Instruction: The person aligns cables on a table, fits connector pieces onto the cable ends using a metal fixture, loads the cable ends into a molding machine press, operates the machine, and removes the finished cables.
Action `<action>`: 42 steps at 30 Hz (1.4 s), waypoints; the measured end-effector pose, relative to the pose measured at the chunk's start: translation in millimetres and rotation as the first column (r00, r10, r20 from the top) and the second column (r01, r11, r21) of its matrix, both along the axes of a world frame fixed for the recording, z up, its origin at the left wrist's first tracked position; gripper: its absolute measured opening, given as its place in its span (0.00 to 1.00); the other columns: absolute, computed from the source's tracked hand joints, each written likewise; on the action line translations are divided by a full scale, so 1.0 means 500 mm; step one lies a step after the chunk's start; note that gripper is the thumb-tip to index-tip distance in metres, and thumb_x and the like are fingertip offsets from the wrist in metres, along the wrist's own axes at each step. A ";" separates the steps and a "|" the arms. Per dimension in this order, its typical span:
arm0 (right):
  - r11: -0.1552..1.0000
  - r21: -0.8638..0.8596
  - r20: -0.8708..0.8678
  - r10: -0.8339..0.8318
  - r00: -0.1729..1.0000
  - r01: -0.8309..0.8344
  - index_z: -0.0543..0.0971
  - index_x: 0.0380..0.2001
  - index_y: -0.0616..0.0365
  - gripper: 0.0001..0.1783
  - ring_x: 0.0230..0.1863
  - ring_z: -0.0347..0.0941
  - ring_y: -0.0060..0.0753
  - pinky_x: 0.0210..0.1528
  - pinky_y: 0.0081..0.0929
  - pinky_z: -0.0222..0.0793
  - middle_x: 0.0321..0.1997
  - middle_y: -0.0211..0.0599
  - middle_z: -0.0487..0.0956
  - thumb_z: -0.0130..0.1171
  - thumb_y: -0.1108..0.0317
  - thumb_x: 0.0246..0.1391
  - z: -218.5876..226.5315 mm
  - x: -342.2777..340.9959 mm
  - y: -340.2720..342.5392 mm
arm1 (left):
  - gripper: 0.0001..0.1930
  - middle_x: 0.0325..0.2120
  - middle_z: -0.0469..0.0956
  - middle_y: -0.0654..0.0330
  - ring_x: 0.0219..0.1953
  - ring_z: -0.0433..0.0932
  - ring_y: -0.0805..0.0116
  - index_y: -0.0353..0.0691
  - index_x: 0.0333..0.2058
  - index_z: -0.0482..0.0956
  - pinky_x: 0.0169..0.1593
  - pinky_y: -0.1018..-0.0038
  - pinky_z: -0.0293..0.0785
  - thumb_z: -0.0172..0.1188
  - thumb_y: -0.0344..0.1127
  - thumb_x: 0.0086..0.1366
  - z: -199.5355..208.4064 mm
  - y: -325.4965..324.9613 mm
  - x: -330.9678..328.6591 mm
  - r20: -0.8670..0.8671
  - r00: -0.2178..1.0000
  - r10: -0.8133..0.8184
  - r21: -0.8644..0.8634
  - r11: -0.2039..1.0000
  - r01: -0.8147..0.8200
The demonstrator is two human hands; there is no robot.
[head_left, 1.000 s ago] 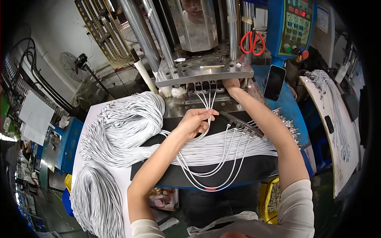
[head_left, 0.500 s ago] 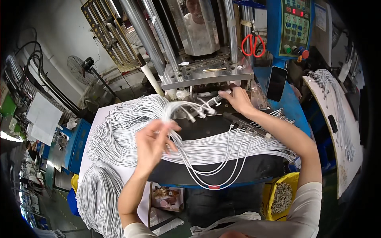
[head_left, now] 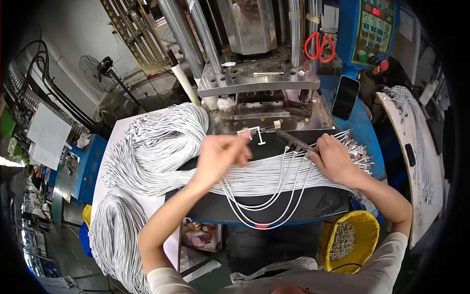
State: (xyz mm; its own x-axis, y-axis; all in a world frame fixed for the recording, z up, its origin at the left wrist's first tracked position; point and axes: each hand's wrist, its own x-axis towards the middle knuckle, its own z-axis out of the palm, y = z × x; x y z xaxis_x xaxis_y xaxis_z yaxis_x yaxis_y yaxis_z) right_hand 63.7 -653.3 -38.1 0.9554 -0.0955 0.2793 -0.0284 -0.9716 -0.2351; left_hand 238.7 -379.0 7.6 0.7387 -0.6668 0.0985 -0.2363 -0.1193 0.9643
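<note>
Cables in a white coil (head_left: 117, 240) lie at the far left, and a bigger white cable pile (head_left: 166, 142) sits just above. Next comes the left hand (head_left: 223, 156). It is blurry, with bent fingers. Their tips are right by a thin white plastic piece (head_left: 260, 135), and it is hard to tell if they pinch it or not.

Past that, a dark metal bar (head_left: 297, 143) lies on a slant over a flat row of white cables (head_left: 254, 177). Its long side runs from upper left down to lower right, and a few loose white cables (head_left: 238, 214) loop down from it. The right hand (head_left: 337, 158) is the nearer one. Its thumb and fingers are closed around the bar's lower right end, so the rest of the bar points up and left, toward the plastic piece.

Half a second ago, the right hand was up by the press (head_left: 259, 84). Now it is down on the bar, and the left hand has moved right.
</note>
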 end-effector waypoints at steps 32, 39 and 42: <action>0.972 -0.233 0.157 0.035 0.987 0.002 0.75 0.59 0.56 0.26 0.57 0.75 0.56 0.59 0.49 0.69 0.57 0.48 0.78 0.59 0.66 0.57 -0.085 0.408 -0.130 | 0.39 0.50 0.81 0.41 0.55 0.79 0.47 0.36 0.56 0.80 0.60 0.59 0.73 0.65 0.66 0.60 -0.060 -0.181 0.213 0.362 0.896 -0.258 0.418 0.904 0.091; 0.886 -0.448 0.314 0.032 0.949 0.118 0.69 0.68 0.56 0.35 0.70 0.63 0.60 0.69 0.73 0.45 0.70 0.49 0.68 0.56 0.58 0.57 -0.105 0.404 -0.013 | 0.58 0.62 0.71 0.36 0.67 0.69 0.42 0.29 0.69 0.61 0.69 0.54 0.65 0.53 0.80 0.59 -0.111 -0.213 0.199 0.874 0.418 -0.250 0.362 0.908 -0.214; 0.900 -0.419 0.224 -0.023 0.974 0.118 0.67 0.69 0.56 0.36 0.73 0.59 0.60 0.72 0.74 0.40 0.72 0.50 0.65 0.56 0.59 0.58 -0.088 0.405 -0.011 | 0.60 0.63 0.69 0.34 0.68 0.67 0.42 0.30 0.70 0.59 0.70 0.52 0.62 0.50 0.82 0.58 -0.107 -0.213 0.202 0.870 0.424 -0.252 0.354 0.918 -0.181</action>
